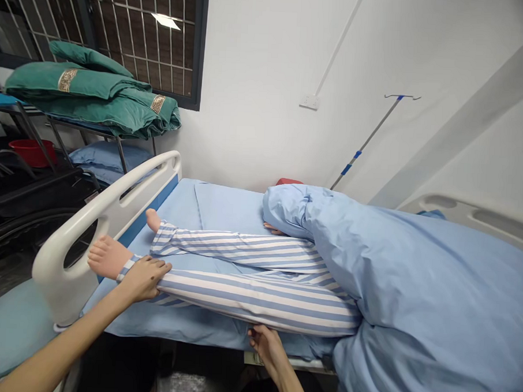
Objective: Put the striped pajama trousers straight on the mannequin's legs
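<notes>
The left hand (143,278) is found laid open on the ankle of a care manikin's near leg (257,300), fingers spread over the striped pyjama cuff (130,268), no closed hold being observed. The right hand (264,343) is placed at the leg's underside, mid-leg, beside the mattress edge; its fingers are partly hidden, so the hold cannot be determined. The leg is extended on a blue bed sheet (226,206), the foot just beside the white footboard (59,274), its upper end passing under a blue quilt (413,295). Support is applied at two well-separated points.
</notes>
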Available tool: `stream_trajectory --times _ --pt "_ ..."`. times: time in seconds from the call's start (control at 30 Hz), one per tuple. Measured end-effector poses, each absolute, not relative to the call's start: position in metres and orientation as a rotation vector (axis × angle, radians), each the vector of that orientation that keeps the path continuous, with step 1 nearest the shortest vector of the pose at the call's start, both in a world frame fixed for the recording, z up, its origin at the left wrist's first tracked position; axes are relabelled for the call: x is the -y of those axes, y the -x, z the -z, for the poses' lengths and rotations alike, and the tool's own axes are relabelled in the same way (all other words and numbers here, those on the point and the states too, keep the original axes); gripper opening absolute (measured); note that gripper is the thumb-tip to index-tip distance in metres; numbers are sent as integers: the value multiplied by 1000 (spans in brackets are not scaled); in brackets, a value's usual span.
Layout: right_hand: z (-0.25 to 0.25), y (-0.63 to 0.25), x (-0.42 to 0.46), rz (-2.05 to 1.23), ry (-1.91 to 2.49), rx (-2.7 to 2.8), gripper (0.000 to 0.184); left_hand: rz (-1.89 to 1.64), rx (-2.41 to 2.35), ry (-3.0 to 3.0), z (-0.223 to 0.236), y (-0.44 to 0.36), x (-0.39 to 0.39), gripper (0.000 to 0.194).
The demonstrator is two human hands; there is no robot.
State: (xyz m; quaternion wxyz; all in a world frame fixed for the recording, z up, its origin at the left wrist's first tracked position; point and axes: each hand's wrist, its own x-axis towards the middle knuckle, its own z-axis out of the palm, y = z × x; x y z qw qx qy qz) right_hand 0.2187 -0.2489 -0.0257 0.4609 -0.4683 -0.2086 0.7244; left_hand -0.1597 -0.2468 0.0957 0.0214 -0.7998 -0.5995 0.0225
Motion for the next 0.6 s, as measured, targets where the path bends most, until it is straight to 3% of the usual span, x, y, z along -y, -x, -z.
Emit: stream_trajectory --times 0.3,0.6 --pt "-1 -227 250 -1698 1135 674 31 -119 1761 2466 -144 152 250 41" --pt "21 -229 256 -1640 1233 742 32 -183 1752 2448 -149 146 253 41"
